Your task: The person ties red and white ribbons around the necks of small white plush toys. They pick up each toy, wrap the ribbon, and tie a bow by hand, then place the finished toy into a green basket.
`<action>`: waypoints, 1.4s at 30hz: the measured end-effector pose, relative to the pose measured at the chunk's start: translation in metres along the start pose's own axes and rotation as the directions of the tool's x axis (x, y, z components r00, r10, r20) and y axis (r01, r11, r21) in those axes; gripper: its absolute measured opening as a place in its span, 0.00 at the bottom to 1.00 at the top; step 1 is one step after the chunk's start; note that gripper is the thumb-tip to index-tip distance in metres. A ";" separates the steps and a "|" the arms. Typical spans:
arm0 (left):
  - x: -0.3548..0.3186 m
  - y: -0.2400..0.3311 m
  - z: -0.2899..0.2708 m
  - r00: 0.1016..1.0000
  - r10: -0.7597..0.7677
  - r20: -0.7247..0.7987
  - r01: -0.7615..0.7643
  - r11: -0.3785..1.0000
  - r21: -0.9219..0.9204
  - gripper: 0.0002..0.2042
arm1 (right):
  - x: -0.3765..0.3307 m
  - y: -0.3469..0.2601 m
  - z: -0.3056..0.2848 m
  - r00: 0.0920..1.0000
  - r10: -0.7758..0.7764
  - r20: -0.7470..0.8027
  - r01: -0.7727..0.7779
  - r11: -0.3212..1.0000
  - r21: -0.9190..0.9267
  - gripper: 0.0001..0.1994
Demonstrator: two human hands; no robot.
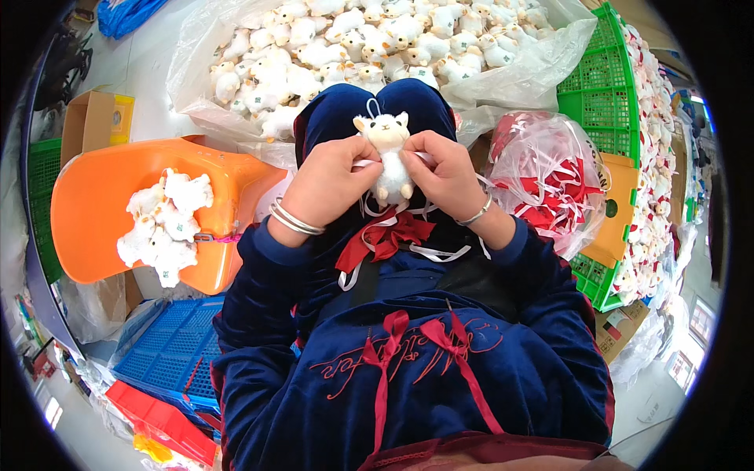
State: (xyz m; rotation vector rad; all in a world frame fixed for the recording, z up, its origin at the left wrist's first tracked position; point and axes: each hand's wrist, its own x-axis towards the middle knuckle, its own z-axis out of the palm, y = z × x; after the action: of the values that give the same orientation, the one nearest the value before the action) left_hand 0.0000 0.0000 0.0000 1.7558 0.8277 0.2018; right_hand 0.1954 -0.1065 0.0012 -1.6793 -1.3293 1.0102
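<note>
Over my lap, both hands hold a small white plush alpaca (390, 179) upright, its face turned up and a pale hanging loop on its head. My left hand (330, 179) is closed on its left side near the neck. On the other side, my right hand (448, 174) pinches it at the same height. Short bits of white ribbon (364, 163) show at the fingers of each hand; how they run round the neck is hidden. Below the toy, red cloth pieces (385, 238) with white ribbons lie on my lap.
Beyond my knees a big clear plastic bag (192, 71) spreads under many white plush toys. An orange chair (86, 212) at left bears several more. At right are a clear bag of red pieces (550, 173) and a green crate (601, 71). A blue crate (169, 345) stands lower left.
</note>
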 end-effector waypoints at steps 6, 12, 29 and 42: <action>-0.003 0.024 -0.005 0.987 0.046 -0.157 0.015 0.929 0.369 0.09 | 0.012 0.001 0.000 0.984 -0.175 0.008 0.175 0.977 -0.120 0.06; 0.008 0.005 0.000 0.991 -0.121 0.057 0.134 0.911 -0.391 0.11 | 0.018 0.001 -0.012 0.983 -0.140 0.115 0.145 0.989 -0.037 0.05; 0.002 0.013 0.026 0.999 0.007 0.031 0.013 0.800 -0.600 0.14 | 0.031 -0.010 -0.054 0.897 -0.321 0.305 0.330 0.944 0.022 0.05; 0.001 0.001 0.038 0.981 -0.106 -0.160 -0.013 0.796 -0.606 0.07 | 0.025 -0.024 -0.034 0.946 -0.212 0.244 0.213 0.977 0.025 0.11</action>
State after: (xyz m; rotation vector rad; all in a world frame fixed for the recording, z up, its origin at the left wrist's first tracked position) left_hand 0.0214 -0.0291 -0.0126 1.1146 0.8234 0.5455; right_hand 0.2214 -0.0806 0.0333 -1.4073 -1.6328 1.1136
